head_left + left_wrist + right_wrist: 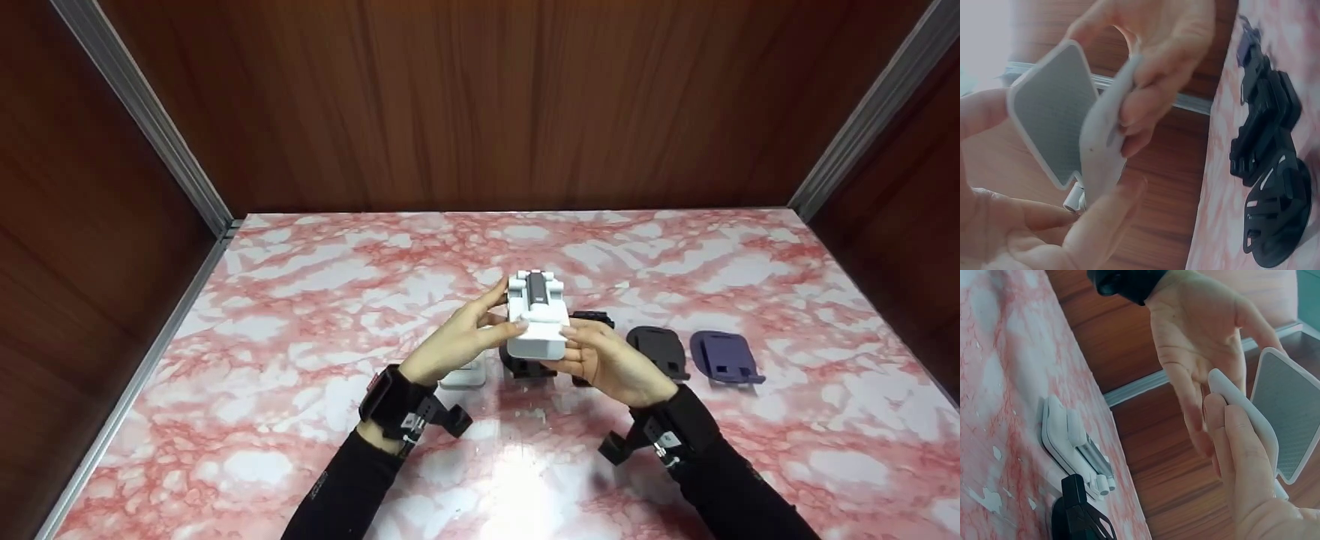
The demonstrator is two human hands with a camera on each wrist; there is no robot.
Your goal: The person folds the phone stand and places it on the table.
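Observation:
A white folding phone stand (546,330) is held above the table between both hands. The left hand (459,341) grips its left side, thumb on the near face. On the opposite side, the right hand (611,361) holds the near right corner, with fingers underneath. In the left wrist view, the stand's grey-padded plate (1053,115) is angled apart from its white base (1103,135). The right hand's fingers (1247,444) lie along the base in the right wrist view. A dark grey strip runs along the stand's hinge arm in the head view.
Below the hands, another white stand (471,375) and a black stand (531,367) lie partly hidden on the marbled table (300,330). Farther right are another black stand (594,318), a dark grey one (654,349) and a purple one (724,354). Wooden panels (480,105) enclose the table.

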